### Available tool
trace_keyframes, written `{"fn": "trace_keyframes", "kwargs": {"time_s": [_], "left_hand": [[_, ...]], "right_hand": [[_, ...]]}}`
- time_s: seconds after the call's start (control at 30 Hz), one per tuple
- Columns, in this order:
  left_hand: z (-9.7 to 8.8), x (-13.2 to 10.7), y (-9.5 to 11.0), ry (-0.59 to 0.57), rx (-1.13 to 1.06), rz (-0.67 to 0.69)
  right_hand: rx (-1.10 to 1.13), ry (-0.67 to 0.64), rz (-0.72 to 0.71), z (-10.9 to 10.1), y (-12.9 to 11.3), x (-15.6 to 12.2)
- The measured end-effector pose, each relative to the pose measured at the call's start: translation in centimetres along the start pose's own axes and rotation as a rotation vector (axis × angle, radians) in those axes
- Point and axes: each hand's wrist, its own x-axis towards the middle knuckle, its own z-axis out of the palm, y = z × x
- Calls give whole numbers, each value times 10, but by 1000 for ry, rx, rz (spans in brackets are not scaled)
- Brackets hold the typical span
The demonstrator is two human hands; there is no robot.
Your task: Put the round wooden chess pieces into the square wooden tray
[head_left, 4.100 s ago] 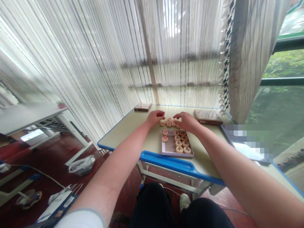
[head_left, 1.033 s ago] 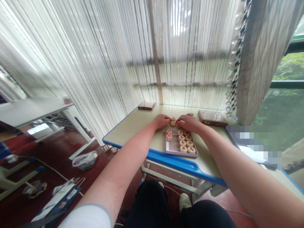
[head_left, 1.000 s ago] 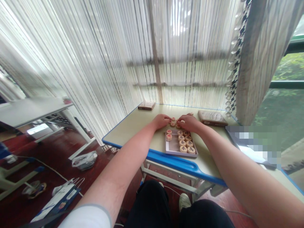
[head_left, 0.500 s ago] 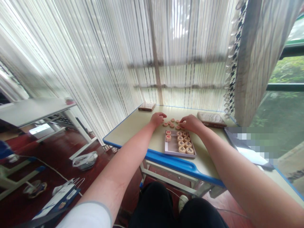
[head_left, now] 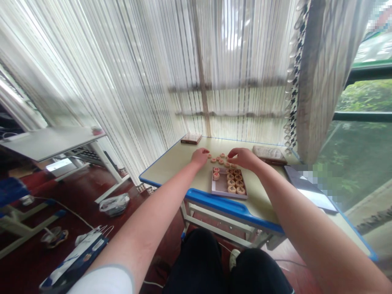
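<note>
Loose pieces [head_left: 221,161] lie just past the far side of the box [head_left: 219,186]. Left hand [head_left: 200,157] and right hand [head_left: 244,157] flank them, half curled; any hold is unclear. Careless brushing could scatter them.

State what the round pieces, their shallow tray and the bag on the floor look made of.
Round pieces: probably smooth wood, from their pale tan colour, though plastic is possible.
Shallow tray: matt card or thin plastic; its thin, pale walls leave both open.
Bag: likely thin, glossy plastic, being crumpled and translucent.
</note>
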Motion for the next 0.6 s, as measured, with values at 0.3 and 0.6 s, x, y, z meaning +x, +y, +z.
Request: {"fn": "trace_keyframes", "kwargs": {"time_s": [0.3, 0.6], "left_hand": [[-6, -35, 2, 104, 14, 91], [-7, -28, 1, 104, -42, 81]], "right_hand": [[79, -59, -339, 10, -60, -78], [110, -111, -368, 22, -65, -83]]}}
